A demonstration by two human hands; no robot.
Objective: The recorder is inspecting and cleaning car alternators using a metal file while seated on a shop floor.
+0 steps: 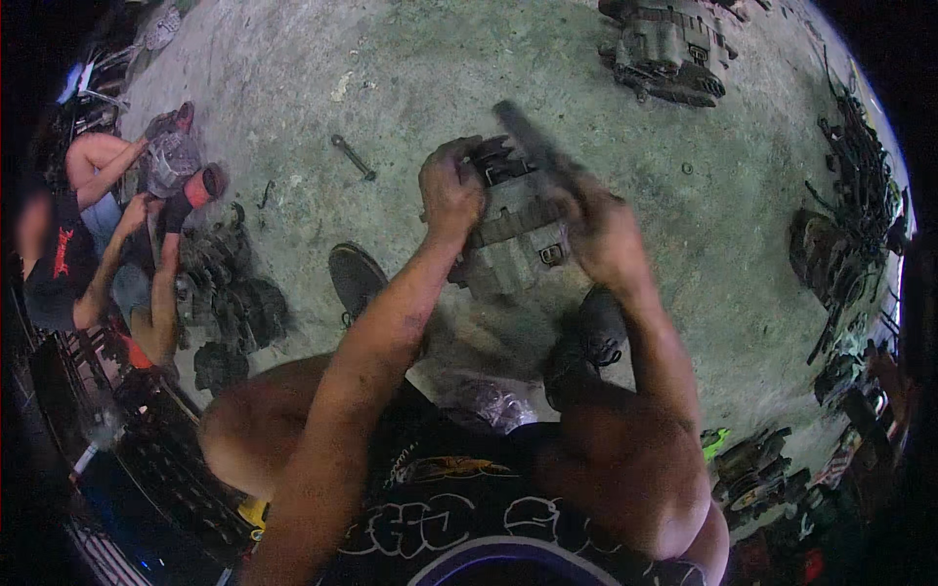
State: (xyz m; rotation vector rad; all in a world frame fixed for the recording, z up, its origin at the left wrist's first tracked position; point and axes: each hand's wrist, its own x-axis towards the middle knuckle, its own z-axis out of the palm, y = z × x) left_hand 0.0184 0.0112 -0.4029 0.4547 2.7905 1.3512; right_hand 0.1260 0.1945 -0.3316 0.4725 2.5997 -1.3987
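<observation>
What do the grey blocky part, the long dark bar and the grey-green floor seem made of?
Grey blocky part: probably cast metal, dull, judging by its ribbed grey surface. Long dark bar: possibly metal, matte; no shine shows, but blur leaves this open. Grey-green floor: likely concrete, unpolished, with mottled stains.

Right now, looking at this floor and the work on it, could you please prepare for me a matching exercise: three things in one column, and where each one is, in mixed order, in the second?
Things:
1. Wrench
2. Dark bar-shaped tool
3. Metal housing

Places:
A. In the right grip
B. Under the left grip, at its upper left edge
C. Lying loose on the concrete

Pairs: 1-C, 2-A, 3-B
</observation>
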